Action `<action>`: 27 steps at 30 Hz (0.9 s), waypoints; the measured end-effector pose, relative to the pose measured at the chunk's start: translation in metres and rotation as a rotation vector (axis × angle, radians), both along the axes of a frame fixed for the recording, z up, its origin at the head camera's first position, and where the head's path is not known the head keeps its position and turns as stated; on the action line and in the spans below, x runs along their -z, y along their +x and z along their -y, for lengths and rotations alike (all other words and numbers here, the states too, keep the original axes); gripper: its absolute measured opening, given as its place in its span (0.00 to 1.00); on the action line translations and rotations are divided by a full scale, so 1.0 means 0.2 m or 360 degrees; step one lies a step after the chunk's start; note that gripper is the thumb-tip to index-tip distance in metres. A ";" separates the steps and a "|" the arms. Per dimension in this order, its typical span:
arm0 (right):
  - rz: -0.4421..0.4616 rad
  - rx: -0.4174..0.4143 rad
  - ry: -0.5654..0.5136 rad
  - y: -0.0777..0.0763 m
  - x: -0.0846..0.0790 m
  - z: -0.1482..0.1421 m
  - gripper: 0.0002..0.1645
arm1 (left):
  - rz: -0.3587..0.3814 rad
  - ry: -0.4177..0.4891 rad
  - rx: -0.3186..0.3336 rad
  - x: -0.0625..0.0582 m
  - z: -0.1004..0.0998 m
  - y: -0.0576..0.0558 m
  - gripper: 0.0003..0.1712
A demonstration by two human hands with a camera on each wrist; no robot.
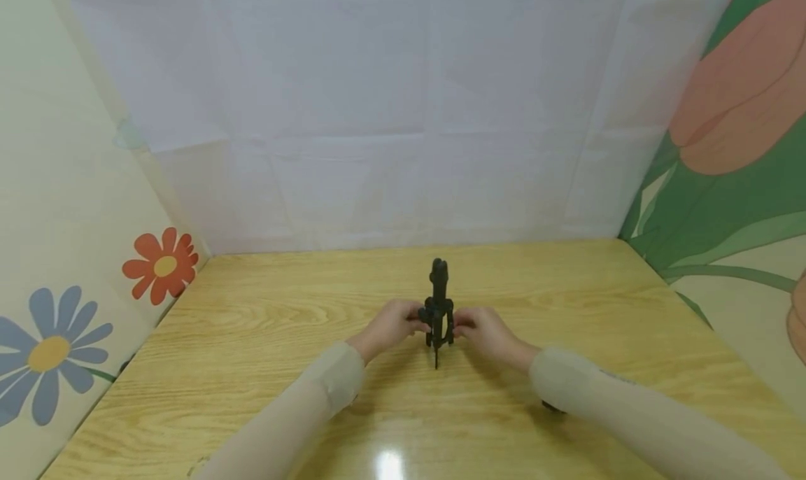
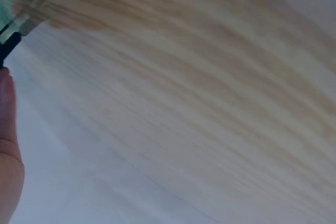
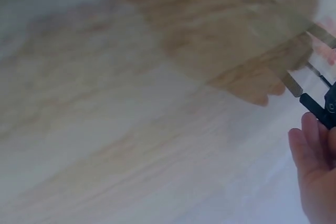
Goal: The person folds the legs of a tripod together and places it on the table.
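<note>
A black jointed stand-like object [image 1: 439,284] with slim leg-like parts is upright over the table in the head view, a thin rod pointing down at its near end. My left hand [image 1: 393,324] pinches its left side between thumb and fingers. On the opposite side, my right hand [image 1: 488,329] grips a leg-like part with its fingertips. In the right wrist view, a dark hinged piece [image 3: 315,107] with a screw shows above the curled fingers [image 3: 310,135]. Only the thumb side of the left hand [image 2: 8,145] and a black tip [image 2: 9,45] appear in the left wrist view.
The glossy wood-grain table [image 1: 252,312] reflects the hands and a bright light spot. White creased cloth [image 1: 352,116] hangs behind it. Flower-printed walls stand left [image 1: 82,186] and right [image 1: 749,256]. A small dark item [image 1: 553,408] shows beneath the right sleeve.
</note>
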State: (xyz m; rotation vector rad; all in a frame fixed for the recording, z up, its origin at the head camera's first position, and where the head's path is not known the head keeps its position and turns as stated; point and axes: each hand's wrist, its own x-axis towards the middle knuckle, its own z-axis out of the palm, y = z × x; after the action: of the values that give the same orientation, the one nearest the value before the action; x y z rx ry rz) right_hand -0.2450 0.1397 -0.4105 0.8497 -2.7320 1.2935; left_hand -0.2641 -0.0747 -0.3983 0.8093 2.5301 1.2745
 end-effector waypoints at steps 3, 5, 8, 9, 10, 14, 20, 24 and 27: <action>-0.0011 0.0024 -0.0003 0.00 0.00 0.00 0.06 | 0.0007 0.0015 0.0037 0.00 0.00 -0.01 0.09; -0.0022 0.0034 -0.0003 0.00 0.00 0.01 0.07 | 0.0010 0.0028 0.0053 0.01 0.00 -0.02 0.10; -0.0045 0.0039 0.0004 -0.01 0.00 0.01 0.08 | 0.0011 0.0038 0.0055 0.02 0.00 -0.02 0.10; -0.0059 0.0039 0.0010 -0.01 0.00 0.01 0.08 | 0.0012 0.0040 0.0053 0.02 0.00 -0.02 0.10; -0.0069 0.0036 0.0013 -0.01 0.00 0.02 0.09 | 0.0017 0.0042 0.0049 0.02 0.00 -0.02 0.10; -0.0085 0.0039 0.0022 -0.01 0.00 0.02 0.10 | 0.0027 0.0041 0.0020 0.03 -0.01 -0.02 0.09; -0.0035 0.0082 0.0022 -0.01 0.00 0.03 0.10 | -0.0015 0.0003 -0.0015 0.03 -0.01 -0.01 0.07; 0.0017 0.0121 0.0001 0.00 0.01 0.03 0.10 | -0.0025 -0.0021 -0.0035 0.04 -0.01 -0.02 0.08; 0.0075 0.0154 -0.0028 0.00 0.02 0.04 0.10 | -0.0062 -0.0046 -0.0036 0.04 -0.01 -0.02 0.08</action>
State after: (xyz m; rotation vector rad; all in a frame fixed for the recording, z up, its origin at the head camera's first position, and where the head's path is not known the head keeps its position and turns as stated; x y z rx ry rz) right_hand -0.2456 0.1320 -0.4139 0.6850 -2.7547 1.3337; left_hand -0.2674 -0.0729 -0.4065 0.8093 2.5891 1.2374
